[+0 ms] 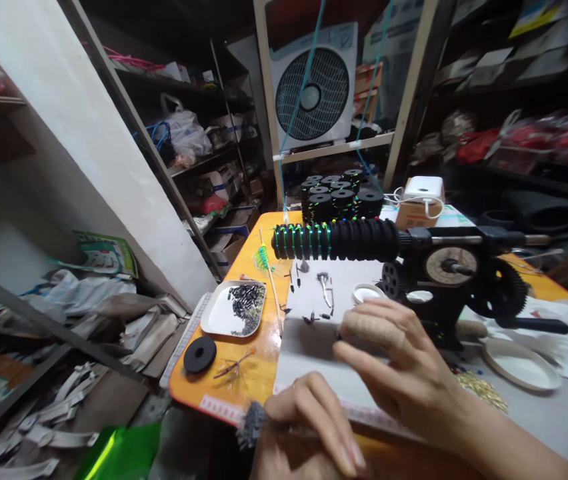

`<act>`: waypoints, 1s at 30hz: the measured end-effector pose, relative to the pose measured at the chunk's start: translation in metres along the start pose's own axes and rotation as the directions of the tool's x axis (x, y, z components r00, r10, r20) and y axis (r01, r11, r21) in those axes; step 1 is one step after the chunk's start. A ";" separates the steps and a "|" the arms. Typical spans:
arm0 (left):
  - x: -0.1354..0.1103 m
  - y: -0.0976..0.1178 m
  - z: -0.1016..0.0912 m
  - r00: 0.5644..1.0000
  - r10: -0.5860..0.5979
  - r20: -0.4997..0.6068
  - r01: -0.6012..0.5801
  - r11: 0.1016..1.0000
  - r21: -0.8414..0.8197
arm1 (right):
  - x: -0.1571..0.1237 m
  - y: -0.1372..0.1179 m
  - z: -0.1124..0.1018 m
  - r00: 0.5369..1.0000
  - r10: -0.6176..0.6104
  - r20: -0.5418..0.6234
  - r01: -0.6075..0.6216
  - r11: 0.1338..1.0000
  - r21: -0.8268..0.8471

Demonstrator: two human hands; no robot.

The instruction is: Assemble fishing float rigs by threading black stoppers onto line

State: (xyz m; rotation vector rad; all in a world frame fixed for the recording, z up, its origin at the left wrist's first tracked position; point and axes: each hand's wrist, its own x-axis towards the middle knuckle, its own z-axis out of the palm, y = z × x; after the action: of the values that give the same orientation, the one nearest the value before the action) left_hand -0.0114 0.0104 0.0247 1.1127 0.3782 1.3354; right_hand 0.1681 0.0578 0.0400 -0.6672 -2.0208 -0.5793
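Two hands: left hand (309,423) curled, pinching grey bundle (252,427); right hand (399,357) loosely bent — can't tell if gripping;
White tray (217,312): small dark parts (245,300) — nearby, presumably for easy reach

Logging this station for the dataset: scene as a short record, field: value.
Left hand: pinching grey bunch
Right hand: taped finger, above white sheet; grip unclear
Geared machine: black, dial on side
On machine: row of black discs, green cord around outer ones
White tray: small black and grey parts
Background: box fan
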 end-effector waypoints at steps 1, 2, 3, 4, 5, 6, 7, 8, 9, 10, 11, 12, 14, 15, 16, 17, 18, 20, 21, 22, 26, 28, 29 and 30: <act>-0.002 0.001 0.000 0.999 -0.034 0.029 0.036 0.997 -0.068 | 0.001 0.004 0.000 1.000 -0.004 -0.008 0.003 0.998 -0.057; -0.004 0.001 -0.001 0.997 -0.067 0.038 0.071 0.991 -0.111 | 0.001 0.008 -0.001 1.000 -0.001 -0.012 -0.001 0.995 -0.100; -0.005 0.001 -0.002 0.996 -0.090 0.025 0.093 0.989 -0.116 | 0.002 0.010 -0.002 1.000 0.005 -0.011 -0.006 0.992 -0.126; -0.005 0.000 -0.003 0.995 -0.098 -0.010 0.097 0.992 -0.079 | 0.003 0.011 -0.003 1.000 0.010 -0.005 -0.011 0.990 -0.141; -0.005 -0.001 -0.004 0.995 -0.082 -0.063 0.081 0.997 -0.014 | 0.004 0.012 -0.005 1.000 0.012 0.007 -0.011 0.988 -0.155; -0.005 -0.002 -0.005 0.991 -0.046 -0.122 0.055 0.996 0.066 | 0.006 0.012 -0.007 1.000 0.017 0.021 -0.013 0.986 -0.166; -0.004 -0.004 -0.006 0.984 0.003 -0.177 0.024 0.989 0.149 | 0.010 0.013 -0.010 0.999 0.028 0.035 -0.021 0.984 -0.175; -0.004 -0.007 -0.008 0.974 0.052 -0.222 -0.001 0.975 0.222 | 0.017 0.016 -0.013 0.998 0.049 0.049 -0.039 0.982 -0.184; -0.003 -0.010 -0.009 0.962 0.093 -0.257 -0.017 0.959 0.283 | 0.026 0.022 -0.015 0.995 0.081 0.066 -0.067 0.979 -0.192; -0.004 -0.014 -0.011 0.951 0.124 -0.284 -0.023 0.942 0.335 | 0.038 0.030 -0.018 0.988 0.124 0.089 -0.105 0.974 -0.200; -0.005 -0.017 -0.013 0.941 0.153 -0.302 -0.026 0.923 0.384 | 0.052 0.041 -0.020 0.978 0.177 0.114 -0.151 0.966 -0.208; -0.006 -0.021 -0.015 0.932 0.185 -0.311 -0.033 0.899 0.436 | 0.068 0.054 -0.021 0.959 0.234 0.159 -0.198 0.957 -0.210; -0.011 -0.029 -0.018 0.919 0.242 -0.312 -0.047 0.852 0.521 | 0.100 0.083 -0.020 0.895 0.327 0.302 -0.276 0.940 -0.198; -0.013 -0.033 -0.019 0.916 0.255 -0.310 -0.051 0.840 0.541 | 0.114 0.097 -0.018 0.846 0.359 0.395 -0.308 0.933 -0.187; -0.016 -0.037 -0.019 0.916 0.256 -0.310 -0.049 0.837 0.545 | 0.126 0.109 -0.016 0.786 0.376 0.491 -0.332 0.926 -0.179; -0.019 -0.041 -0.020 0.918 0.243 -0.314 -0.040 0.842 0.537 | 0.134 0.119 -0.013 0.727 0.396 0.561 -0.357 0.916 -0.185; -0.022 -0.044 -0.020 0.921 0.220 -0.323 -0.020 0.852 0.523 | 0.139 0.126 -0.010 0.676 0.412 0.611 -0.375 0.906 -0.197; -0.026 -0.048 -0.020 0.926 0.154 -0.345 0.040 0.868 0.496 | 0.140 0.131 -0.006 0.599 0.444 0.666 -0.392 0.888 -0.240; -0.028 -0.049 -0.020 0.927 0.125 -0.353 0.067 0.872 0.484 | 0.137 0.129 -0.005 0.576 0.458 0.677 -0.390 0.882 -0.265; -0.030 -0.049 -0.021 0.928 0.102 -0.360 0.087 0.877 0.473 | 0.133 0.124 -0.004 0.565 0.470 0.678 -0.380 0.878 -0.292; -0.035 -0.049 -0.025 0.933 0.053 -0.356 0.114 0.895 0.431 | 0.112 0.094 -0.004 0.626 0.493 0.604 -0.292 0.866 -0.405; -0.039 -0.051 -0.029 0.938 0.027 -0.345 0.133 0.891 0.434 | 0.104 0.080 -0.003 0.682 0.487 0.545 -0.240 0.854 -0.462; -0.041 -0.051 -0.032 0.941 0.008 -0.340 0.152 0.884 0.442 | 0.101 0.075 -0.003 0.705 0.478 0.524 -0.216 0.848 -0.483; -0.044 -0.052 -0.035 0.939 -0.026 -0.344 0.189 0.871 0.452 | 0.099 0.072 -0.002 0.726 0.466 0.506 -0.195 0.844 -0.500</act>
State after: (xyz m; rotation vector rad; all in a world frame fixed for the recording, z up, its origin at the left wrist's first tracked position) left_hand -0.0203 -0.0061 -0.0492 1.2480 1.0542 1.3622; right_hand 0.1720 0.1330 0.1370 -1.6390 -2.2836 -0.6253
